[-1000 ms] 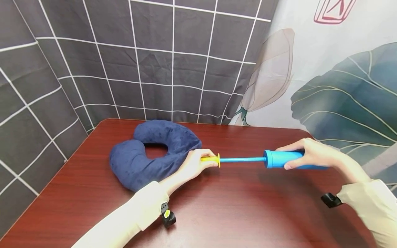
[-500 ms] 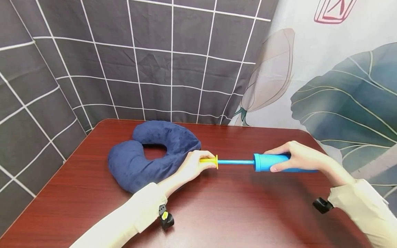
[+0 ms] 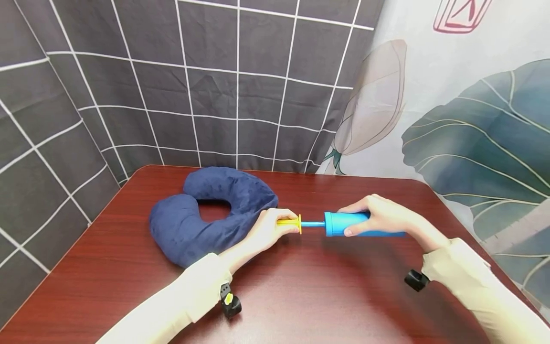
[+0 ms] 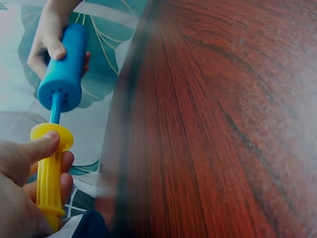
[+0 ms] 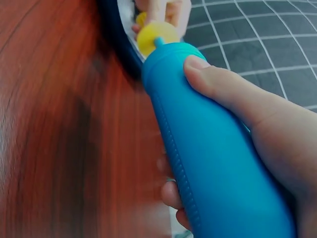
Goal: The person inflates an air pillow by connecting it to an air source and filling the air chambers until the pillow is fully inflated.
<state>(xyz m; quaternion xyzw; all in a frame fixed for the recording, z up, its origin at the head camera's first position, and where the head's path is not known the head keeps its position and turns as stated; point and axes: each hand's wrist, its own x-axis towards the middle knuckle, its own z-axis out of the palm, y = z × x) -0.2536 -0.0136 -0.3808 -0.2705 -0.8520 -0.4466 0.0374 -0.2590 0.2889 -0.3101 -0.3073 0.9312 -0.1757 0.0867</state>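
A blue hand pump (image 3: 337, 223) is held level above the table between both hands. My left hand (image 3: 271, 227) grips its yellow handle (image 4: 49, 183), thumb against the round flange. My right hand (image 3: 380, 216) wraps round the blue barrel (image 5: 213, 153), thumb along the top in the right wrist view. A short length of blue rod (image 3: 312, 224) shows between handle and barrel. Behind the left hand lies a navy U-shaped neck pillow (image 3: 172, 229), its opening toward the left; the left hand and forearm overlap its near edge in the head view.
The reddish-brown wooden table (image 3: 301, 301) spreads under both arms. A dark grid-patterned cloth (image 3: 215, 95) hangs behind it and at the left. At the right hangs a white curtain (image 3: 429, 95) with leaf prints. Each sleeve cuff carries a small black camera (image 3: 416, 280).
My right hand has moved left with the barrel, so the rod between barrel and handle has become much shorter. My left hand and the neck pillow have stayed nearly in place.
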